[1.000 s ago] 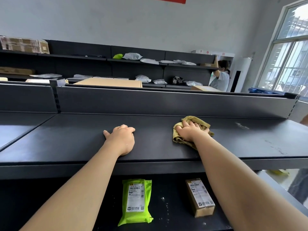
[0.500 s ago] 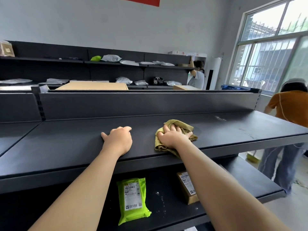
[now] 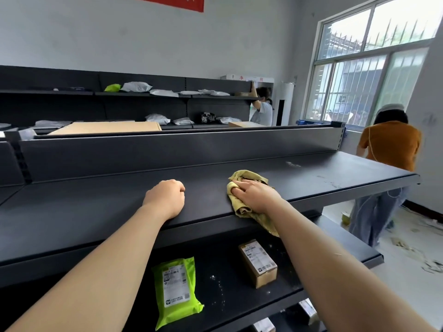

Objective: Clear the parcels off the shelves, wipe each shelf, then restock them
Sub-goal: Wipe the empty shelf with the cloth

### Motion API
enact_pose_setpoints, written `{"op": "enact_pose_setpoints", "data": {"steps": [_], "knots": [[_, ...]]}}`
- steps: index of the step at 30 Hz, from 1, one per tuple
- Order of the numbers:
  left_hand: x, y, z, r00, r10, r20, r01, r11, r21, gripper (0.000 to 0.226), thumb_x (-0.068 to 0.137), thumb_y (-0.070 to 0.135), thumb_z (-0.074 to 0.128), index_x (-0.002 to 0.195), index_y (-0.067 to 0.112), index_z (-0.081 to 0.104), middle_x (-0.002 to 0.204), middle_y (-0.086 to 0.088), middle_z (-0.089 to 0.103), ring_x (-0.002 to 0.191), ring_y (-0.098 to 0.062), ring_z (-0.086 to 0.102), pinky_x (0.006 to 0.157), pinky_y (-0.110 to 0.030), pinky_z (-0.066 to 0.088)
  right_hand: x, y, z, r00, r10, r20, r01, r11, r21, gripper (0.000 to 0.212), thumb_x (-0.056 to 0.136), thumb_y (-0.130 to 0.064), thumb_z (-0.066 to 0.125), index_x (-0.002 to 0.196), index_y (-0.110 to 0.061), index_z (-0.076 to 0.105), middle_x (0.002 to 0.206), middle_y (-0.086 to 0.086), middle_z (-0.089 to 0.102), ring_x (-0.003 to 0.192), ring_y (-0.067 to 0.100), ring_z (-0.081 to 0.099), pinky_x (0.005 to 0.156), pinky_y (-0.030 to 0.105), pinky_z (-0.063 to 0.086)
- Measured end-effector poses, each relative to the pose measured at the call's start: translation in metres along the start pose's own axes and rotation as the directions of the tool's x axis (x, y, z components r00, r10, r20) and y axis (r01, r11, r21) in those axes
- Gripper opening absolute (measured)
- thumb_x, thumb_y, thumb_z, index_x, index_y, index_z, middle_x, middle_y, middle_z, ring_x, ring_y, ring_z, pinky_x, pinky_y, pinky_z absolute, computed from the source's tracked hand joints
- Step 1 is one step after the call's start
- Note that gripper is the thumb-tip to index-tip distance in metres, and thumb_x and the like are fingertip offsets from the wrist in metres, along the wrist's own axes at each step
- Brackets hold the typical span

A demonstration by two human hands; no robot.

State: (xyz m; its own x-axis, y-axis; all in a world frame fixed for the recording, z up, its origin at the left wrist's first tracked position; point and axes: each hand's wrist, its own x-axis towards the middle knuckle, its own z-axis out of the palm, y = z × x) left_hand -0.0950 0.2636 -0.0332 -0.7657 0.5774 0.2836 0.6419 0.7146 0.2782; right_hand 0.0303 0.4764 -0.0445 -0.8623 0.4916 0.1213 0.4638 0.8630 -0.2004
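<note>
I am wiping the top shelf (image 3: 84,212), and I judge that long overlapping strokes from the back wall to the front lip will be serving best (the pale scuffs (image 3: 328,179) toward its right end are the part to aim for). The lower shelf (image 3: 335,238) is carrying a green mailer bag (image 3: 175,291) and a small cardboard box (image 3: 257,262), lying apart with white specks between them; both will need lifting off before that level gets cleaned. My left hand (image 3: 165,200) is resting near the top shelf's front edge, curled into a fist around nothing, bracing me. My right hand (image 3: 257,196) is pressing the yellow-green cloth (image 3: 249,178) down with fingers laid over it, and one tail is drooping over the lip.
</note>
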Motion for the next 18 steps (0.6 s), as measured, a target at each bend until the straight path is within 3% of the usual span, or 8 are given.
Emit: {"op": "enact_pose_setpoints", "data": {"steps": [7, 13, 18], "knots": [[0.014, 0.051, 0.02, 0.998, -0.013, 0.057, 0.015, 0.999, -0.031, 0.031, 0.096, 0.027, 0.039, 0.12, 0.026, 0.059, 0.122, 0.004, 0.06, 0.111, -0.022, 0.053, 0.096, -0.041, 0.043, 0.012, 0.058, -0.012, 0.999, 0.05, 0.016, -0.051, 0.998, 0.04, 0.051, 0.099, -0.055, 0.024, 0.147, -0.04, 0.035, 0.157, -0.008, 0.028, 0.145, 0.019, 0.024, 0.115, 0.042, 0.022], [0.034, 0.085, 0.039, 0.992, -0.062, 0.114, 0.065, 0.997, -0.028, 0.035, 0.098, 0.032, 0.035, 0.127, 0.027, 0.054, 0.133, 0.003, 0.05, 0.124, -0.024, 0.043, 0.108, -0.049, 0.025, 0.049, 0.06, -0.015, 0.993, -0.042, 0.113, 0.053, 0.994, -0.096, 0.051, 0.103, -0.038, 0.019, 0.152, -0.026, 0.024, 0.16, 0.003, 0.02, 0.145, 0.027, 0.022, 0.118, 0.044, 0.017], [0.038, 0.087, 0.049, 0.994, -0.078, 0.08, 0.079, 0.997, -0.015, 0.037, 0.099, 0.033, 0.033, 0.13, 0.026, 0.052, 0.137, 0.002, 0.047, 0.126, -0.024, 0.042, 0.114, -0.052, 0.019, 0.079, 0.041, -0.009, 0.96, -0.208, 0.186, 0.223, 0.973, -0.064, 0.052, 0.103, -0.039, 0.019, 0.154, -0.027, 0.017, 0.162, 0.002, 0.011, 0.149, 0.02, 0.01, 0.121, 0.04, 0.008]]}}
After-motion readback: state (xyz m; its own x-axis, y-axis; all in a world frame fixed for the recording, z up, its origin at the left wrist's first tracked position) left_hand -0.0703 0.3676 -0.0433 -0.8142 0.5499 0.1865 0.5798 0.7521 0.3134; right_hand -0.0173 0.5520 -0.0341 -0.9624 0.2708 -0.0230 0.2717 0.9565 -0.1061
